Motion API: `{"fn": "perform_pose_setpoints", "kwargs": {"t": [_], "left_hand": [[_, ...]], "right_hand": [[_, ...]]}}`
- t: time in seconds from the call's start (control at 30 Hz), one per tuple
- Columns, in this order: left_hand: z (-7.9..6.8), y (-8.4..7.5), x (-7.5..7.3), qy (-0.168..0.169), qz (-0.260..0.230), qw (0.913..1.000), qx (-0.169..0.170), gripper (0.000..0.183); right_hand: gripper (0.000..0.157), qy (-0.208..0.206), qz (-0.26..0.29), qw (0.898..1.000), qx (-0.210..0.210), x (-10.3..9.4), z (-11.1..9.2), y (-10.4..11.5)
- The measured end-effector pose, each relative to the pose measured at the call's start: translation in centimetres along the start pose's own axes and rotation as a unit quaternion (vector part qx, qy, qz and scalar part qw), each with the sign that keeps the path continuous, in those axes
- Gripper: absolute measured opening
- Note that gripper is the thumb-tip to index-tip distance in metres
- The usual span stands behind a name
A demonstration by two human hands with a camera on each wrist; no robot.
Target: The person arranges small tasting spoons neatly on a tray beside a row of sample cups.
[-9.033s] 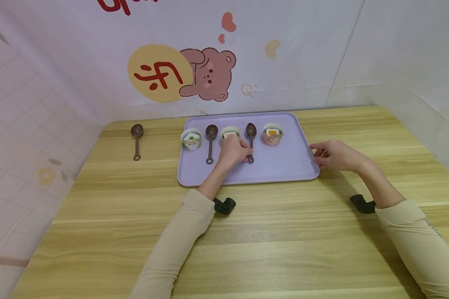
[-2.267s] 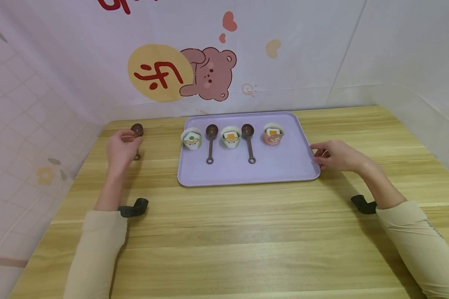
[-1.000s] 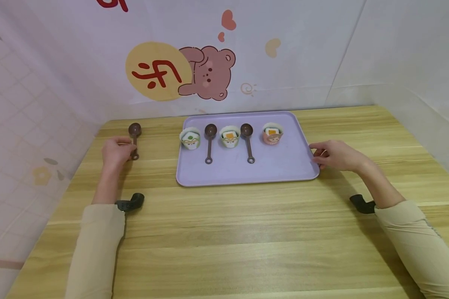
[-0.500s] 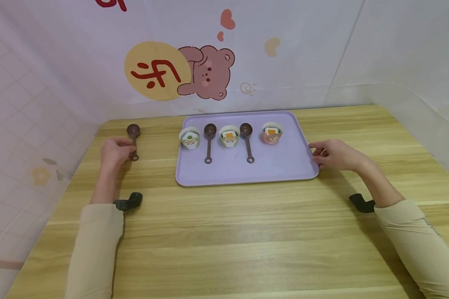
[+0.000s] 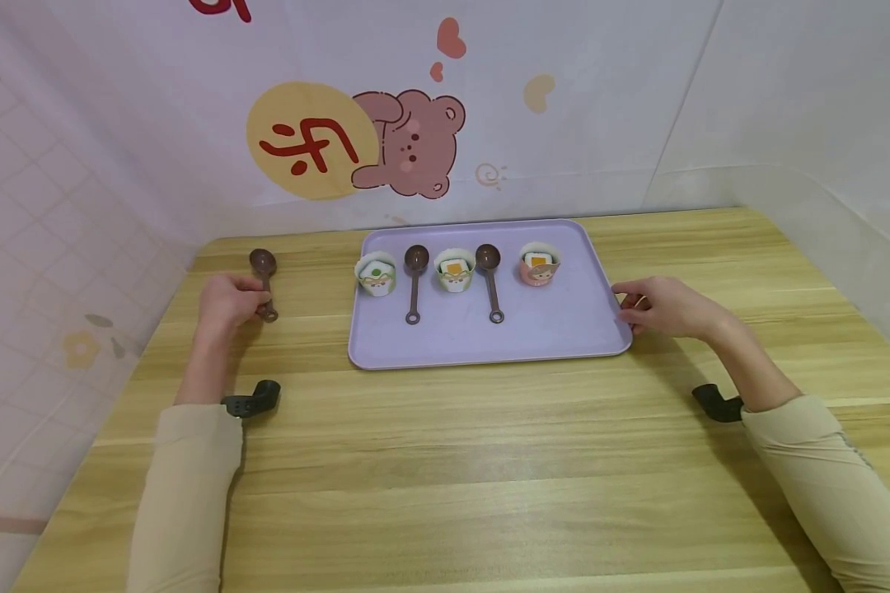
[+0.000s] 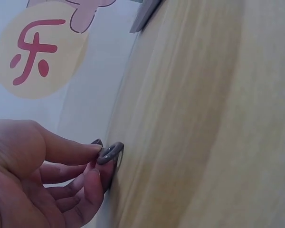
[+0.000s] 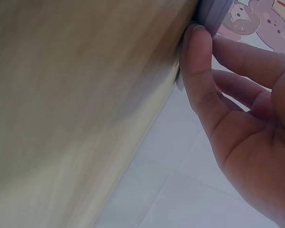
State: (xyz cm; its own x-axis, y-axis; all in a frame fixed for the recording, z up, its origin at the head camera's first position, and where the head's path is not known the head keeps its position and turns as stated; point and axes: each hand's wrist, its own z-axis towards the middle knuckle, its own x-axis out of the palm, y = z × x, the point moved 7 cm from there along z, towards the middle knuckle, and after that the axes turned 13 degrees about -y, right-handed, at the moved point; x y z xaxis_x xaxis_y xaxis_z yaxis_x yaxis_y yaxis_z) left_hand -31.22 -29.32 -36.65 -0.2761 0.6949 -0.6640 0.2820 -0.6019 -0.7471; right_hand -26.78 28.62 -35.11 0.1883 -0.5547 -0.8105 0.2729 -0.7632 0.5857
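Note:
At the left of the table, my left hand [image 5: 226, 301] pinches the handle of a brown scoop [image 5: 263, 262] near its ringed end. In the left wrist view the thumb and fingers close on that handle beside its ring [image 6: 113, 153]; the bowl is hidden there. My right hand [image 5: 667, 306] grips the right edge of a lilac tray [image 5: 549, 329]; in the right wrist view, thumb and fingers meet at the tray's rim [image 7: 213, 16]. On the tray, two more brown scoops [image 5: 416, 259] [image 5: 488, 257] lie between three paper cups [image 5: 376, 276] [image 5: 455, 272] [image 5: 540, 265].
The cups hold small white pieces with green or orange tops. A wood-grain table [image 5: 445, 461] carries everything. A white printed curtain [image 5: 578, 140] rises along the back edge, and a tile-patterned one [image 5: 37, 272] stands at the left.
My left hand has gone from the tray's right-hand scoop, now slanted, to the left scoop on the table and pinched its handle. That scoop has turned slightly. My right hand stays put.

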Motion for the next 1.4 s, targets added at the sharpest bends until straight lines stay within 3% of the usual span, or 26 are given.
{"fn": "perform_pose_setpoints", "kwargs": {"t": [0.53,1.4], "left_hand": [[-0.2,-0.8,-0.4,0.006,-0.055,0.9983,-0.016,0.039],[-4.0,-6.7,0.6,0.045,-0.123,0.9909,0.031,0.038]], "right_hand": [[0.044,-0.002,-0.003,1.0,-0.001,0.0,0.0,-0.1],[0.043,-0.007,-0.012,1.0,-0.004,0.1,0.1,0.0]]}}
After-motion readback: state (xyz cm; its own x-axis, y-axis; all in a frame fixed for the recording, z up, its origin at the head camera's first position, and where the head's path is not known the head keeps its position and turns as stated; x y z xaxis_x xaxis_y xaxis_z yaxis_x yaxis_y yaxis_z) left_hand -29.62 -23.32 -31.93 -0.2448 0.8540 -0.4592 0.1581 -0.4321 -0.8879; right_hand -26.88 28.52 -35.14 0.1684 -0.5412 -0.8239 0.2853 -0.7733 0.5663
